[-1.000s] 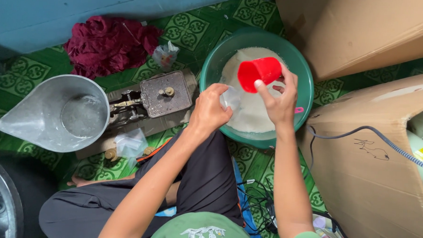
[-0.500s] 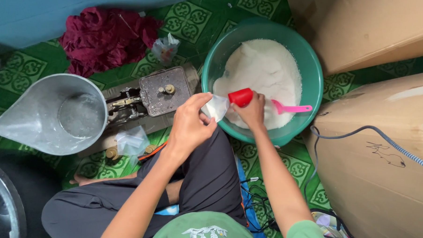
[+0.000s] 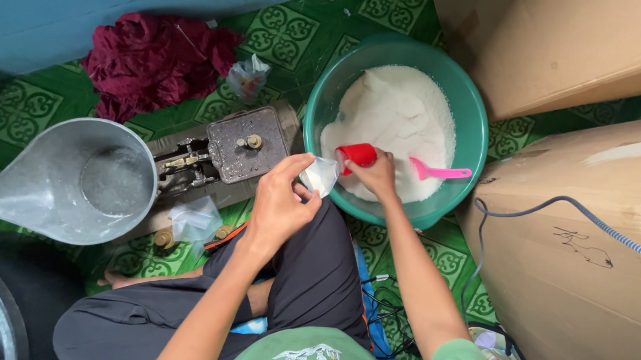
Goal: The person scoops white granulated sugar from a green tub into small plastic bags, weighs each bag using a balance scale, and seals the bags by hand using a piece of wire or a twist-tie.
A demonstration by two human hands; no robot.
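Note:
My right hand [image 3: 377,176] grips a red cup [image 3: 357,156] tipped sideways just above the white granules [image 3: 394,119] in a green basin [image 3: 472,107]. My left hand [image 3: 281,200] holds a small clear plastic bag [image 3: 319,176] right at the mouth of the cup, over the basin's near rim. A pink scoop [image 3: 438,171] lies on the granules beside my right hand.
A metal balance scale [image 3: 240,150] with a large metal pan [image 3: 72,182] stands to the left, small plastic bags [image 3: 195,218] by it. A maroon cloth [image 3: 154,60] lies behind. Cardboard boxes [image 3: 566,267] and a cable [image 3: 547,206] crowd the right.
My right hand has lowered the red cup from above the basin down to the granules and tipped it toward the bag. My left hand stayed close with the bag.

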